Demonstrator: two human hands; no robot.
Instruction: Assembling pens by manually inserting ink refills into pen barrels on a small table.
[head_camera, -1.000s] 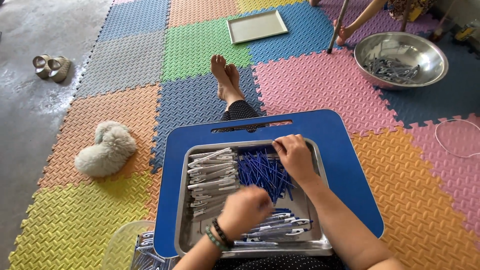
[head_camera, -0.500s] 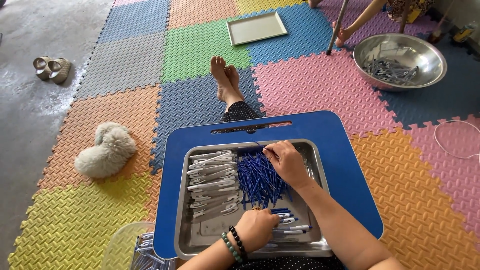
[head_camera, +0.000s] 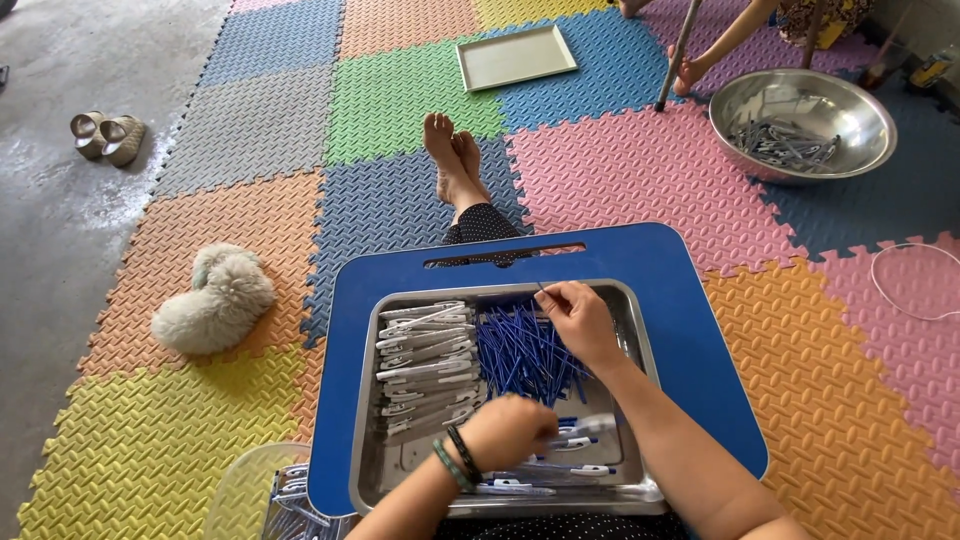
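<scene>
A floor of coloured foam mats (head_camera: 620, 165) carries a steel bowl (head_camera: 806, 122), a flat tray (head_camera: 516, 56), a fluffy toy (head_camera: 212, 300) and a blue lap desk (head_camera: 680, 320).

Two hands are counted over one steel tray (head_camera: 630, 300): a left hand (head_camera: 510, 432) at 6 o'clock and a right hand (head_camera: 578, 318) at 1 o'clock. One blue lap table (head_camera: 690, 330) is seen beneath. Two heaps are held in the tray, white pen barrels (head_camera: 425, 360) and blue refills (head_camera: 520, 350), too many to be counted. One steel bowl (head_camera: 810, 95), one pale flat tray (head_camera: 517, 56), two sandals (head_camera: 107, 136) and one fluffy white dog (head_camera: 212, 300) are counted.
</scene>
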